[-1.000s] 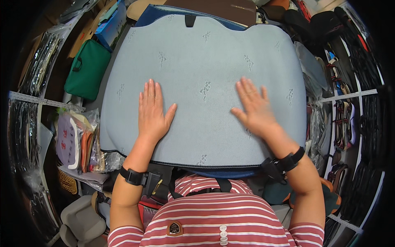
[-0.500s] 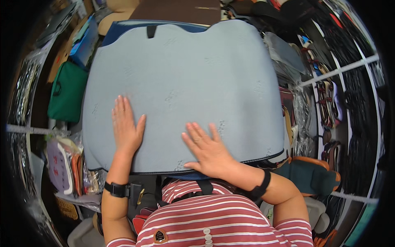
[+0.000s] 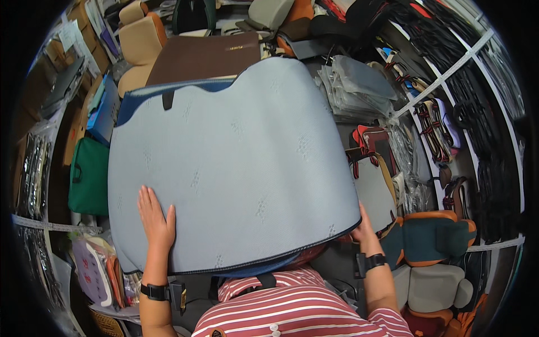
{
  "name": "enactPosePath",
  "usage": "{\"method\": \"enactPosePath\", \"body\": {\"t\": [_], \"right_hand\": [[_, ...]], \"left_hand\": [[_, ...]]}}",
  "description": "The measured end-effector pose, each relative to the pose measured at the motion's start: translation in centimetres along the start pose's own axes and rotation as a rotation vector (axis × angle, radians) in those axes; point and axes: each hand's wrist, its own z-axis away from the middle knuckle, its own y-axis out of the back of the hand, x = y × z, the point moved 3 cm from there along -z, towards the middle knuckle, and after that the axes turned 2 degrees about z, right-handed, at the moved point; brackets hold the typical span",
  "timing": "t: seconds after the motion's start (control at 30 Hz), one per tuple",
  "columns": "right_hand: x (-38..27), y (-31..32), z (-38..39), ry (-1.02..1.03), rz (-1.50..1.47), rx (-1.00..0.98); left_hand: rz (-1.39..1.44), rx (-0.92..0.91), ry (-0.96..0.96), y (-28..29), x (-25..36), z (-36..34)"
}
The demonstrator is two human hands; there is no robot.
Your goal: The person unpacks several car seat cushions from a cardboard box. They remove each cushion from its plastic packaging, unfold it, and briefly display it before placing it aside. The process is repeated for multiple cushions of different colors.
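Note:
A large light grey-blue mat (image 3: 224, 157) with dark edging, a faint pressed pattern and a wavy far edge spreads out in front of me. A short black strap (image 3: 168, 100) lies at its far edge. My left hand (image 3: 156, 218) rests flat on the near left part, fingers stretched out. At the near right corner my right hand (image 3: 365, 226) grips the mat's edge; its fingers are partly hidden beneath. That corner looks slightly raised. A darker blue layer (image 3: 128, 105) shows under the mat at the far left and along the near edge.
Beyond the mat lies a brown board (image 3: 202, 56), with a beige seat cushion (image 3: 137, 45) beside it. A green case (image 3: 90, 175) stands at the left. Plastic-wrapped grey pieces (image 3: 359, 84) are stacked at the right, near shelves of straps (image 3: 435, 129). Orange-trimmed seats (image 3: 429, 238) stand near right.
My right hand has moved off the mat's top to its near right corner and taken hold of the edge. My left hand stays flat on the mat. The view has shifted.

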Motion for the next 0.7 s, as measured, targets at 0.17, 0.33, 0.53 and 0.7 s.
{"method": "enactPosePath", "body": {"t": [0.17, 0.33, 0.53, 0.7], "right_hand": [[0.0, -1.9, -2.0, -0.123, -0.107, -0.086], [-0.9, -2.4, -2.8, -0.031, 0.323, -0.218], [-1.4, -1.2, -5.6, 0.031, -0.321, -0.249], [-7.0, -0.8, -5.4, 0.084, -0.376, -0.323]], "left_hand": [[-0.004, 0.01, 0.003, 0.1, -0.4, 0.3], [-0.071, -0.005, 0.013, 0.1, 0.2, 0.2], [-0.069, 0.006, 0.035, 0.1, -0.2, 0.3], [-0.027, 0.013, 0.047, -0.3, -0.4, 0.5]]}}
